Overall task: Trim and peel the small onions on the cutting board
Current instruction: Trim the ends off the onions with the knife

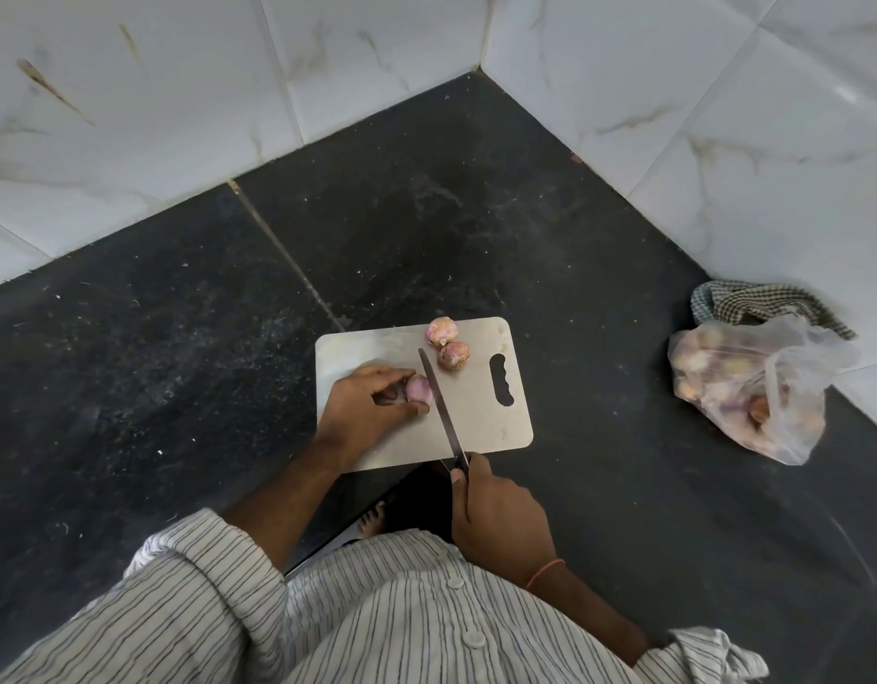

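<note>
A steel cutting board (481, 417) lies on the black counter near its front edge. My left hand (365, 404) pins a small pink onion (419, 390) against the board between thumb and fingers. My right hand (496, 515) grips the handle of a long knife (439, 402). Its blade lies across the board and touches the right end of that onion. Two more unpeeled onions, one (442, 330) at the board's far edge and one (454, 356) just behind the blade, rest touching each other.
A clear plastic bag of small onions (745, 387) sits on the counter at the right, with a checked cloth (767, 303) behind it against the white tiled wall (723, 140). The counter (426, 214) runs into a wall corner at the back.
</note>
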Available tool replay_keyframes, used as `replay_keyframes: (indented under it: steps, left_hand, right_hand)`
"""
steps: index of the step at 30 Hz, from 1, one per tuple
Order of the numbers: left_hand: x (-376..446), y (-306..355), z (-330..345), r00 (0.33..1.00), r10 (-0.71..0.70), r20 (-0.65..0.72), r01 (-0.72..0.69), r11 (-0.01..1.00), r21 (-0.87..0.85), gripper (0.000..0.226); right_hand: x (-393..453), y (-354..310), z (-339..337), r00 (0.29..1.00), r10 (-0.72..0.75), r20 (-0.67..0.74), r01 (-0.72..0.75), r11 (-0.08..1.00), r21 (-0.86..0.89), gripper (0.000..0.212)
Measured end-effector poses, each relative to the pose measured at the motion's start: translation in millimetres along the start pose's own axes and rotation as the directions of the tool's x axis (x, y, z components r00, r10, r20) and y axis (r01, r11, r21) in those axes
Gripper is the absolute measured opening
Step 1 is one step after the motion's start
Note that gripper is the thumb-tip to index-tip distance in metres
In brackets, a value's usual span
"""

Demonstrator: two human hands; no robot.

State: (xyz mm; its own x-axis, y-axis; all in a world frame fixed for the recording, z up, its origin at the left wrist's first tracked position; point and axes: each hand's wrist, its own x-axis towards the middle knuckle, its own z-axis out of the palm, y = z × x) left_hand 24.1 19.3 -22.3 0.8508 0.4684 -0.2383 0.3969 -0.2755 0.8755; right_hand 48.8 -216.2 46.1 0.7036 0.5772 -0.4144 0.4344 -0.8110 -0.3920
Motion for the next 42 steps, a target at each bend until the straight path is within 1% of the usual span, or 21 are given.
replay_keyframes:
  steps: [4,7,10,13,17,21,24,29,31,34,39,42]
  left_hand:
    - [-1,-1,-1,0.999,0.031,0.012,-0.031,0.999,0.018,0.058]
    - [-1,-1,0,0.999,0.036,-0.001,-0.036,0.999,0.012,0.059]
    - [-1,-1,1,1.000,0.025,-0.014,-0.025,1.000,-0.010,0.059]
    - [-2,-2,1,0.999,0.025,-0.020,-0.025,1.000,0.001,0.060]
    - [-2,-4,2,0.999,0.031,-0.017,-0.031,0.999,0.013,0.060]
    - [-2,-3,2,0.999,0.034,-0.023,-0.033,0.999,0.032,0.060]
    - [-2,-4,2,0.999,0.031,-0.026,-0.031,0.999,0.027,0.060]
    - [-2,-8,2,0.998,0.055,-0.039,-0.053,0.998,0.028,0.060]
    - [-3,-8,2,0.998,0.055,-0.042,-0.054,0.998,0.021,0.061]
    - [-3,-5,0,0.998,0.053,-0.037,-0.053,0.999,0.005,0.059]
    - [-4,0,-3,0.999,0.044,-0.021,-0.044,0.999,-0.018,0.043]
    - [-4,2,-6,1.000,0.030,0.008,-0.030,1.000,-0.002,0.040]
  right_hand:
    - [12,-8,-2,1.000,-0.005,-0.006,0.005,0.999,0.042,0.028]
    - [26,-18,-8,1.000,-0.010,-0.016,0.011,0.996,0.087,0.022]
    - [35,-27,-13,1.000,-0.002,-0.003,0.002,0.995,0.100,0.021]
    - [23,-21,-9,1.000,-0.009,0.015,0.008,0.995,0.095,0.020]
    - [-1,-7,2,0.999,0.017,0.039,-0.020,0.997,0.078,0.023]
    - [16,-13,5,1.000,-0.007,0.023,0.004,0.993,0.121,0.019]
    - [30,-15,8,1.000,0.005,0.017,-0.007,0.992,0.129,0.018]
    - [26,-10,19,0.999,0.012,0.051,-0.018,0.994,0.104,0.023]
    - [19,-7,25,0.997,0.042,0.059,-0.046,0.996,0.076,0.025]
    - [6,1,31,0.991,0.087,0.106,-0.092,0.995,0.039,0.021]
    - [2,7,36,0.985,0.110,0.131,-0.109,0.994,-0.015,0.026]
    - [2,8,37,0.985,0.114,0.128,-0.113,0.993,-0.015,0.027]
